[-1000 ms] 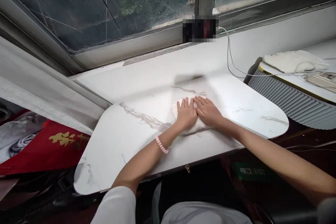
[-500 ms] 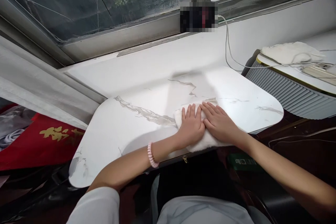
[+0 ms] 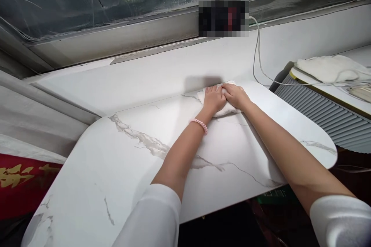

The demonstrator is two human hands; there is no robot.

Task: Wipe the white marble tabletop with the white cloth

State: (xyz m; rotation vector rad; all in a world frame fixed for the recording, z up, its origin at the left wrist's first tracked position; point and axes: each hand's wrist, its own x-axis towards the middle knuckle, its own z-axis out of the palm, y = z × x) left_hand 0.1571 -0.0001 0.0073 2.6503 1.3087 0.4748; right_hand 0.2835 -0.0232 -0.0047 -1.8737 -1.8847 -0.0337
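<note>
A folded white cloth (image 3: 227, 111) lies on the white marbled tabletop (image 3: 162, 204), at its far edge by the wall. Pressed down on the cloth's left part is my left hand (image 3: 214, 99), its fingers bent over it and gripping it; a pink coiled band circles that wrist. My right hand (image 3: 236, 95) holds the cloth's right part, with fingers curled and touching the left hand. Both arms reach forward across the table. The hands cover much of the cloth.
A blurred-out dark object (image 3: 223, 17) stands on the window ledge, with a white cable (image 3: 259, 50) running from it to the right. Another white cloth (image 3: 333, 67) lies on a ribbed grey cabinet (image 3: 324, 112). A curtain (image 3: 37, 112) and red fabric (image 3: 26, 185) are at left.
Both hands have slid the white cloth away from me, from the table's near edge to its far edge by the wall. The view has shifted, and my arms are stretched further out.
</note>
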